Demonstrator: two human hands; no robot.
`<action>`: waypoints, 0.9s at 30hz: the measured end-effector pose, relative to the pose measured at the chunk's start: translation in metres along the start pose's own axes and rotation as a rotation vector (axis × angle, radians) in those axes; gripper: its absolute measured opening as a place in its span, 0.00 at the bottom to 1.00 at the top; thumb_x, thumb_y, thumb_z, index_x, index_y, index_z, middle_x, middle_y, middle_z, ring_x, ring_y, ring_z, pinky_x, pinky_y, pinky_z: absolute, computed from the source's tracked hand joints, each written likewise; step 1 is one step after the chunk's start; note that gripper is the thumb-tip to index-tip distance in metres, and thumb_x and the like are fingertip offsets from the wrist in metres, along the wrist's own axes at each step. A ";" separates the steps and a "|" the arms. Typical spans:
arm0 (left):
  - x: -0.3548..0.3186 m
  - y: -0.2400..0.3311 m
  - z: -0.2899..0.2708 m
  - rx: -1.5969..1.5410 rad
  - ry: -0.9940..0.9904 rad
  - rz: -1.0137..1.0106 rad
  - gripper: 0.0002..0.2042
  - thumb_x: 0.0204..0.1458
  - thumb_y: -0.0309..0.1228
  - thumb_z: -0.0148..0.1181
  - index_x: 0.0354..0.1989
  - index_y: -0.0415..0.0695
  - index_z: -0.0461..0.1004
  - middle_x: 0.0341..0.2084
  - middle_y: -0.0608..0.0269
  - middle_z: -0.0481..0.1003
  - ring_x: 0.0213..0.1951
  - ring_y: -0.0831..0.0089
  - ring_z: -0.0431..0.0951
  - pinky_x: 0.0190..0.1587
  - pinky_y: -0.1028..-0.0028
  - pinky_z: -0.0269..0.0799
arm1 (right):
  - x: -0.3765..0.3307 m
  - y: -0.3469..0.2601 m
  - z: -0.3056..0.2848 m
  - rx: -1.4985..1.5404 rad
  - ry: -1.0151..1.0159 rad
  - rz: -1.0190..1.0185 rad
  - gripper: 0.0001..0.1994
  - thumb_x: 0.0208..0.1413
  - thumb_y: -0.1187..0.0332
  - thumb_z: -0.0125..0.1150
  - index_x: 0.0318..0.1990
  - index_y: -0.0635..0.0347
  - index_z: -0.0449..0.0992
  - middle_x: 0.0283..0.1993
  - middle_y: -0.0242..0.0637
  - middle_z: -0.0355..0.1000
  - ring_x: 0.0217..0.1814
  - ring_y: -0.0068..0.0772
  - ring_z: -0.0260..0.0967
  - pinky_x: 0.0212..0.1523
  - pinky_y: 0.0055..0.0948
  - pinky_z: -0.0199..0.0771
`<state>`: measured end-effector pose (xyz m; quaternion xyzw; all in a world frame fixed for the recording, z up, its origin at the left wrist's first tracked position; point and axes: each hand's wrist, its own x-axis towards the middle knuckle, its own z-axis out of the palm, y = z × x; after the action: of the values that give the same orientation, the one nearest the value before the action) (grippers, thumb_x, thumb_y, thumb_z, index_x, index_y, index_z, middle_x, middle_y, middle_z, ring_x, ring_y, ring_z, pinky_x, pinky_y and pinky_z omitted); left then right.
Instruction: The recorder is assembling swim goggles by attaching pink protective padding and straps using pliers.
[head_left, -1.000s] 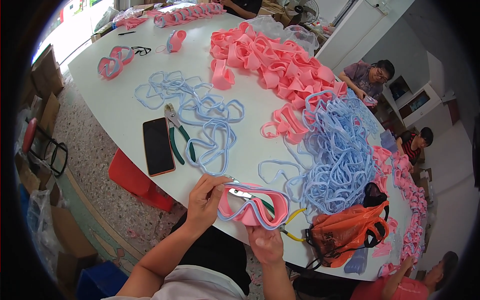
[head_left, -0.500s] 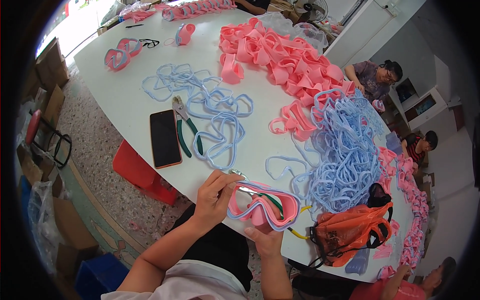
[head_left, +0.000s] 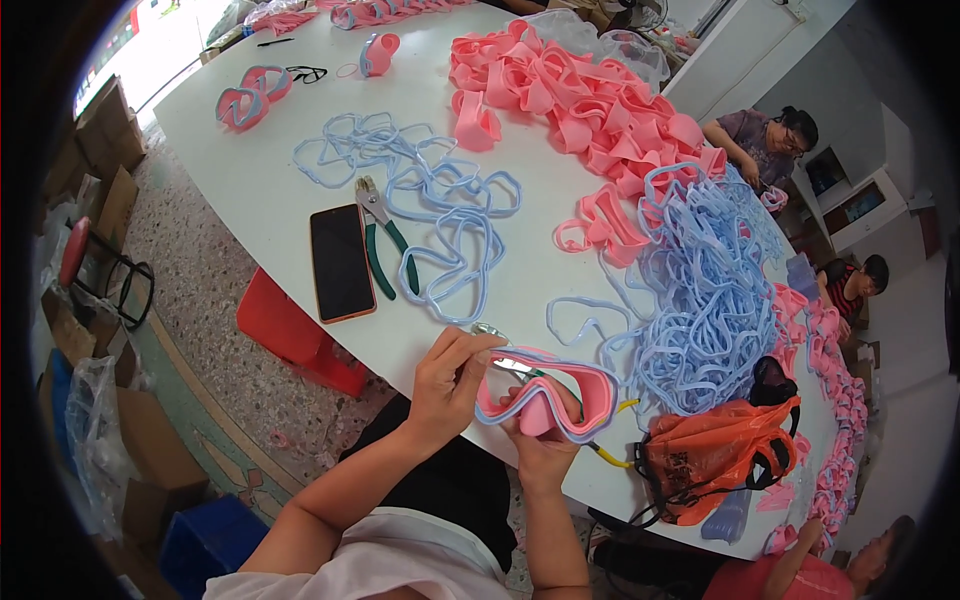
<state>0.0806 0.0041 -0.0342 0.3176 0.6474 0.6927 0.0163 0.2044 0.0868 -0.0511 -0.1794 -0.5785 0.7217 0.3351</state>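
Left hand [head_left: 450, 380]: fingers pinched on the left end of the pink goggle frame [head_left: 545, 395], beside a small metal tool [head_left: 500, 350].
Right hand [head_left: 540, 440]: closed around the frame from below — held above the table edge [head_left: 400, 340].
Blue rim [head_left: 575, 425]: lies along the frame.
Risk: the rim may slip out if the pinch loosens.

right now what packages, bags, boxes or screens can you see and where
Phone: flat on the white table left of green-handled pliers, dark screen, orange edge.
Orange plastic bag: table's near right edge, crumpled, black print.
Cardboard boxes: floor at far left, brown.
Clear plastic bag: floor lower left, crumpled.
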 end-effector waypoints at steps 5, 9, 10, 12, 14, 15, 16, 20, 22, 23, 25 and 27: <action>0.000 -0.003 0.001 -0.013 -0.017 -0.017 0.08 0.60 0.24 0.52 0.43 0.40 0.76 0.27 0.64 0.66 0.25 0.76 0.65 0.28 0.78 0.61 | -0.003 -0.001 0.001 -0.004 -0.015 0.048 0.30 0.43 0.85 0.68 0.56 0.64 0.64 0.54 0.41 0.67 0.55 0.33 0.69 0.55 0.33 0.74; -0.003 0.001 0.007 -0.049 -0.024 -0.030 0.08 0.60 0.24 0.51 0.43 0.39 0.76 0.26 0.65 0.65 0.26 0.77 0.64 0.28 0.78 0.60 | -0.001 0.004 0.001 -0.269 0.114 -0.191 0.31 0.42 0.80 0.72 0.55 0.63 0.65 0.52 0.37 0.67 0.52 0.28 0.67 0.54 0.29 0.73; -0.004 0.000 0.007 -0.049 -0.024 -0.033 0.08 0.60 0.24 0.51 0.43 0.39 0.76 0.26 0.65 0.65 0.26 0.77 0.64 0.28 0.78 0.60 | 0.000 0.005 0.002 -0.269 0.114 -0.188 0.31 0.42 0.80 0.72 0.55 0.63 0.65 0.52 0.37 0.67 0.52 0.28 0.67 0.54 0.29 0.73; -0.006 0.000 0.008 -0.060 -0.031 -0.054 0.08 0.60 0.25 0.51 0.43 0.39 0.76 0.26 0.65 0.65 0.26 0.78 0.64 0.28 0.78 0.60 | 0.002 0.006 0.006 -0.372 0.166 -0.271 0.30 0.42 0.79 0.72 0.54 0.64 0.65 0.51 0.36 0.67 0.51 0.27 0.67 0.53 0.28 0.73; -0.008 -0.002 0.010 -0.079 -0.035 -0.067 0.08 0.60 0.25 0.51 0.44 0.39 0.76 0.27 0.65 0.65 0.26 0.78 0.64 0.28 0.79 0.60 | 0.001 0.001 0.014 -0.200 0.207 -0.174 0.29 0.43 0.79 0.71 0.55 0.64 0.65 0.51 0.36 0.67 0.51 0.27 0.67 0.53 0.28 0.73; -0.009 -0.003 0.010 -0.097 -0.039 -0.081 0.08 0.60 0.25 0.51 0.44 0.40 0.76 0.27 0.65 0.65 0.26 0.79 0.64 0.27 0.79 0.59 | 0.001 -0.001 0.017 -0.028 0.247 -0.076 0.28 0.44 0.79 0.70 0.55 0.65 0.65 0.50 0.36 0.68 0.50 0.28 0.68 0.53 0.29 0.72; -0.009 -0.001 0.010 -0.095 -0.038 -0.082 0.08 0.60 0.25 0.51 0.44 0.40 0.76 0.27 0.65 0.65 0.26 0.79 0.64 0.27 0.79 0.59 | -0.001 -0.003 0.016 -0.028 0.246 -0.074 0.28 0.44 0.79 0.70 0.55 0.65 0.65 0.50 0.36 0.68 0.50 0.28 0.68 0.53 0.29 0.72; -0.005 0.007 0.008 -0.081 -0.062 -0.060 0.09 0.60 0.26 0.51 0.45 0.40 0.76 0.28 0.65 0.65 0.28 0.79 0.65 0.26 0.80 0.62 | -0.004 -0.012 0.010 0.324 0.072 0.068 0.27 0.43 0.83 0.68 0.54 0.65 0.67 0.50 0.38 0.69 0.50 0.30 0.69 0.53 0.29 0.72; -0.003 0.008 0.007 -0.082 -0.056 -0.056 0.09 0.60 0.26 0.52 0.45 0.41 0.76 0.28 0.65 0.65 0.28 0.79 0.65 0.26 0.80 0.63 | -0.004 -0.016 0.012 0.306 0.047 0.100 0.28 0.41 0.84 0.68 0.53 0.64 0.69 0.49 0.38 0.70 0.50 0.31 0.70 0.53 0.30 0.72; -0.003 0.008 0.007 -0.077 -0.044 -0.056 0.09 0.60 0.26 0.52 0.45 0.41 0.76 0.28 0.65 0.65 0.28 0.79 0.66 0.26 0.80 0.63 | -0.003 -0.018 0.014 0.097 0.019 0.034 0.26 0.41 0.84 0.67 0.52 0.64 0.70 0.48 0.39 0.70 0.51 0.31 0.70 0.53 0.30 0.72; -0.003 0.010 0.006 -0.071 -0.029 -0.058 0.09 0.60 0.27 0.52 0.45 0.41 0.76 0.28 0.65 0.65 0.29 0.79 0.66 0.26 0.80 0.64 | -0.004 -0.012 0.011 -0.111 -0.012 -0.029 0.24 0.42 0.85 0.67 0.50 0.64 0.71 0.48 0.39 0.70 0.52 0.31 0.70 0.54 0.31 0.72; -0.004 0.011 0.009 -0.080 -0.067 -0.061 0.09 0.60 0.27 0.53 0.45 0.41 0.77 0.29 0.66 0.65 0.29 0.79 0.66 0.25 0.82 0.64 | -0.006 0.006 -0.002 -0.256 -0.057 -0.159 0.22 0.42 0.85 0.68 0.48 0.63 0.72 0.48 0.39 0.70 0.51 0.32 0.71 0.52 0.32 0.73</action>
<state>0.0927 0.0083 -0.0259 0.3198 0.6276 0.7062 0.0716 0.2079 0.0833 -0.0584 -0.1540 -0.6875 0.6179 0.3491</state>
